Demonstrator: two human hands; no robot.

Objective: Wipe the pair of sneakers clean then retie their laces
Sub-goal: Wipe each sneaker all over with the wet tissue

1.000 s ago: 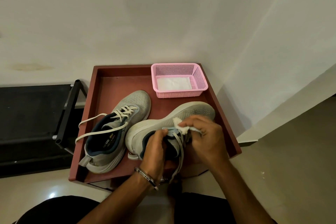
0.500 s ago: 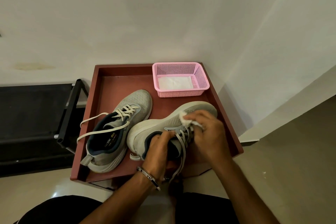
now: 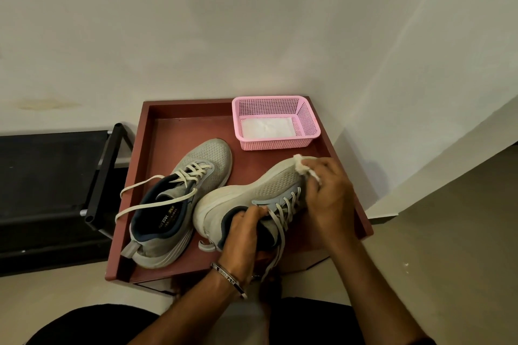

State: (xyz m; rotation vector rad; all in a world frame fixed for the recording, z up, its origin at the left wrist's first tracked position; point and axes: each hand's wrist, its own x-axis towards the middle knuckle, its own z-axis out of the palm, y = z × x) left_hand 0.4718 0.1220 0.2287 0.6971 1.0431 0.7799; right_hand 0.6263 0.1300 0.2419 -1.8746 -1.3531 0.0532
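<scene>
Two grey sneakers with loose cream laces are on a dark red tray [image 3: 168, 126]. The left sneaker [image 3: 179, 199] stands flat, its laces trailing over the tray's left rim. The right sneaker [image 3: 252, 199] is tilted on its side, sole edge turned up. My left hand [image 3: 244, 232] grips it at the collar by the heel opening. My right hand [image 3: 328, 193] holds a crumpled white wipe [image 3: 301, 166] against the sneaker's toe area. The toe tip is hidden under that hand.
A pink mesh basket [image 3: 305, 120] with white wipes in it sits at the tray's back right corner. A black rack [image 3: 101, 173] stands to the left of the tray. White walls meet in a corner behind; pale floor lies to the right.
My right hand has slid the wipe from the lace area forward along the upper to the toe. My left hand has kept its grip at the collar.
</scene>
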